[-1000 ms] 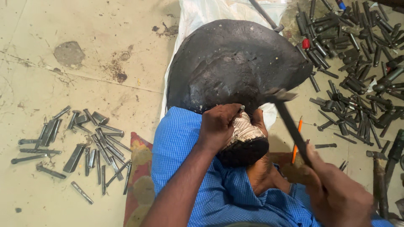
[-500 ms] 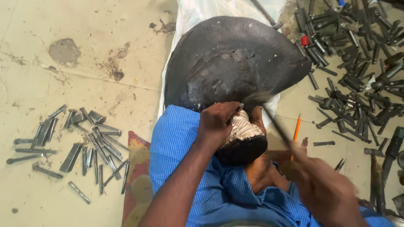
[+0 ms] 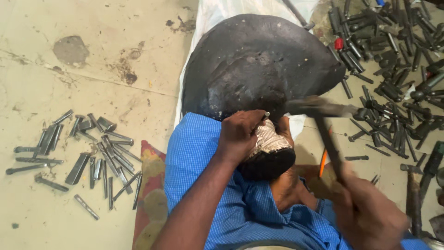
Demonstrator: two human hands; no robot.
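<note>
Silver embossed piece (image 3: 268,139) at frame centre, bedded on dark pitch lump (image 3: 268,162); left hand (image 3: 238,134) pinches punch (image 3: 264,115) on it. Right hand (image 3: 370,215), lower right, fist round hammer (image 3: 323,115). Mid-chasing, looks like; next blow needs square hit on punch.

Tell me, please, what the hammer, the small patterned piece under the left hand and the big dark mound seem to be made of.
The hammer blurs in motion: its head looks like dark metal, its handle's material is unclear. The patterned piece, held by the left hand, looks like silvery metal with embossed dots. The mound is matt black and lumpy, perhaps pitch or tar; that is uncertain. The right hand grips the hammer.
</note>
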